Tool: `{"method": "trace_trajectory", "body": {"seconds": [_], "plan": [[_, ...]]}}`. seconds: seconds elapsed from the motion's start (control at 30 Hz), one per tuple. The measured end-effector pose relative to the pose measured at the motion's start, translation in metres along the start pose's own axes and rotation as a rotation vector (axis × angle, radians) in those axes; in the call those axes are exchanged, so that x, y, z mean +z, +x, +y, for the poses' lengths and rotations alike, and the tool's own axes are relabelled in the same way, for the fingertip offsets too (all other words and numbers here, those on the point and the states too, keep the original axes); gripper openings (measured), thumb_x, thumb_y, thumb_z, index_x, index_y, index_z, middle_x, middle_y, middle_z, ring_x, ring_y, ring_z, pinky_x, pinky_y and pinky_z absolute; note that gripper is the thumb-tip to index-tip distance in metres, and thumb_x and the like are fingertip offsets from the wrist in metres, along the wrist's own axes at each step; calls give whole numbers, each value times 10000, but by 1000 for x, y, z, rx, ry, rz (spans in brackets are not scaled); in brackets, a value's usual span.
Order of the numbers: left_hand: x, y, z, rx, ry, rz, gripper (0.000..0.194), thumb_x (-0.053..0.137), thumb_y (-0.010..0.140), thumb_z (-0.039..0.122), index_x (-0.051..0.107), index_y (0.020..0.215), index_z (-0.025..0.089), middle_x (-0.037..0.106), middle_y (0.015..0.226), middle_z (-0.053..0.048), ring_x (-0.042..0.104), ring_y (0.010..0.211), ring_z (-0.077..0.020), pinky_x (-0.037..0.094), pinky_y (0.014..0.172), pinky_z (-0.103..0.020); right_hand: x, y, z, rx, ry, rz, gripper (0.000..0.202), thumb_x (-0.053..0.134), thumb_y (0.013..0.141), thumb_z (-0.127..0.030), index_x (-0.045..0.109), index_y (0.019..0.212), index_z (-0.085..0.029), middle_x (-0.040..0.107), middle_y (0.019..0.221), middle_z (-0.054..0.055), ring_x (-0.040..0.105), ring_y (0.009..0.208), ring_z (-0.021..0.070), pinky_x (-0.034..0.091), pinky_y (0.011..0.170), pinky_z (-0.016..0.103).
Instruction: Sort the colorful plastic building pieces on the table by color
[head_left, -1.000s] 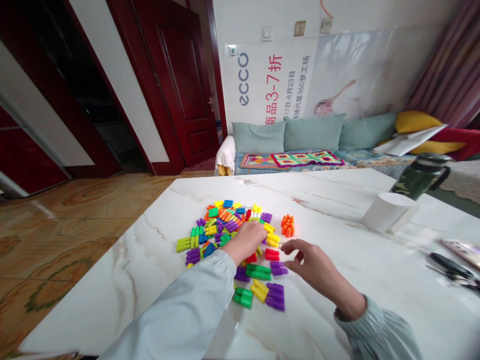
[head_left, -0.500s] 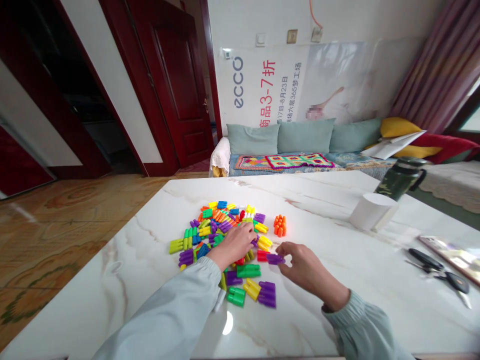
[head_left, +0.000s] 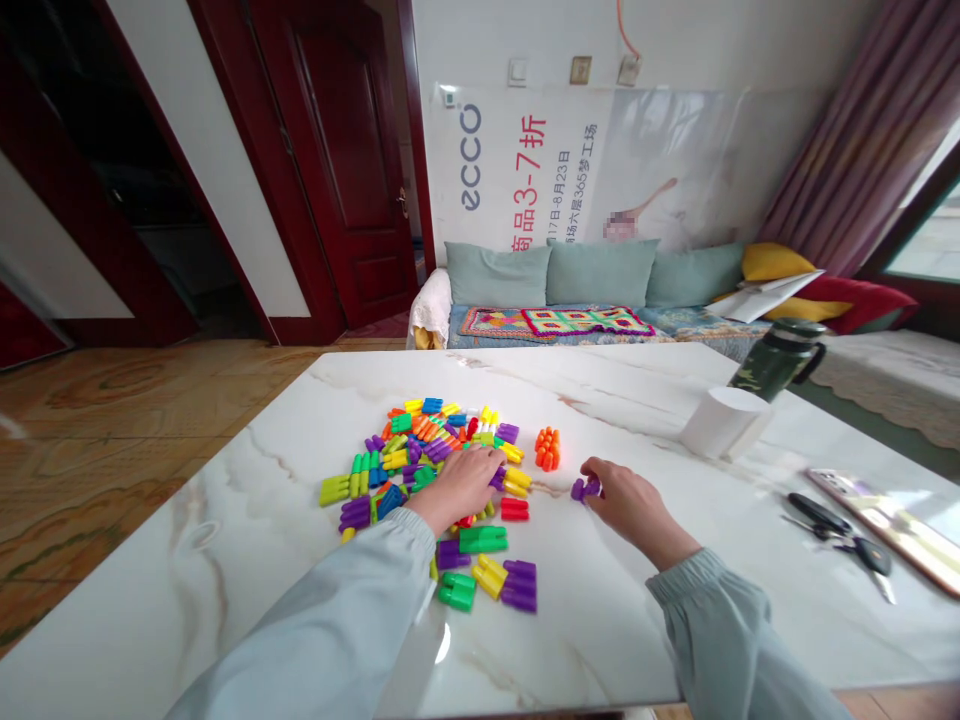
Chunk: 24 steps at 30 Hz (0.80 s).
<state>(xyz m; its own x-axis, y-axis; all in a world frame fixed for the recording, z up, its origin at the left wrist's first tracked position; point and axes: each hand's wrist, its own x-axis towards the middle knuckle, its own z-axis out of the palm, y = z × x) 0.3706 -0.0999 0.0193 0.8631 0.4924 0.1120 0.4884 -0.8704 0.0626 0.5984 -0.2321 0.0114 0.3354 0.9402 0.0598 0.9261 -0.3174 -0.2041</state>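
Many colourful plastic blocks [head_left: 442,450] lie in a loose pile on the white marbled table [head_left: 262,500]. Over the pile's right side is my left hand [head_left: 466,483], fingers bent down around a purple block [head_left: 498,479] that shows only in part. My right hand [head_left: 622,500] pinches another purple block [head_left: 585,490] to the right of the pile. Behind it, a cluster of orange blocks [head_left: 547,449] stands apart. A red block [head_left: 515,509], a green block [head_left: 483,539] and a joined yellow and purple piece [head_left: 506,582] lie near my left hand.
At the right are a white paper roll [head_left: 724,422], a camouflage flask [head_left: 778,360], keys [head_left: 844,540] and a phone [head_left: 892,520]. A sofa with cushions [head_left: 600,272] stands beyond the table's far edge.
My right hand has moved right and slightly away from me, carrying the purple block off from beside the red one. My left hand stays over the pile. The view has shifted slightly.
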Motion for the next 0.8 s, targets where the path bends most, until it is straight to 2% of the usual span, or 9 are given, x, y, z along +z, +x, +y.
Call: {"method": "trace_trajectory", "body": {"seconds": [0.13,0.3,0.37,0.47,0.57,0.67,0.8], "plan": [[-1,1,1,-3,-10,22,293,622,751,184,625,1044,176,638,1052,-96,605,1019,-265,497,809,-349,8,16,5,27,25,27,212,561,762,-152,678,935,-191,706,868,60,623,773,188,330,607,257],[-8,-6,6,-48,-16,125,292,608,764,231,639,1049,175,626,1069,-95,606,1013,-267,511,820,-359,15,46,16,18,57,81,251,562,800,-165,676,1023,-181,685,973,75,614,843,182,365,682,248],[-11,-13,8,-91,-33,190,308,579,790,229,629,1090,177,616,1104,-92,616,997,-252,521,815,-352,19,55,19,5,74,95,265,564,810,-158,673,1050,-184,673,976,71,611,856,177,371,703,243],[-12,-25,14,-165,-155,359,315,593,770,206,642,1080,173,627,1071,-83,633,961,-234,532,827,-340,25,61,19,-20,105,115,276,562,810,-126,677,1052,-191,657,986,65,610,874,172,379,722,239],[-10,-35,22,-237,-345,520,300,614,733,173,665,1028,169,651,1022,-82,635,957,-234,524,876,-360,28,62,17,-34,145,145,344,560,800,-95,655,1118,-186,646,1035,74,611,890,172,393,748,243],[-10,-42,31,-383,-656,573,256,632,737,197,687,985,169,680,994,-78,642,943,-233,525,865,-361,29,60,16,-24,191,188,476,539,784,-51,578,1246,-158,631,1113,99,616,872,160,410,775,254],[-12,-54,49,-658,-1402,513,317,674,772,346,689,1020,150,704,850,-55,666,750,-177,521,583,-238,22,52,14,29,262,264,461,496,790,-50,559,1240,-129,624,1148,127,620,807,145,433,789,282]]}}
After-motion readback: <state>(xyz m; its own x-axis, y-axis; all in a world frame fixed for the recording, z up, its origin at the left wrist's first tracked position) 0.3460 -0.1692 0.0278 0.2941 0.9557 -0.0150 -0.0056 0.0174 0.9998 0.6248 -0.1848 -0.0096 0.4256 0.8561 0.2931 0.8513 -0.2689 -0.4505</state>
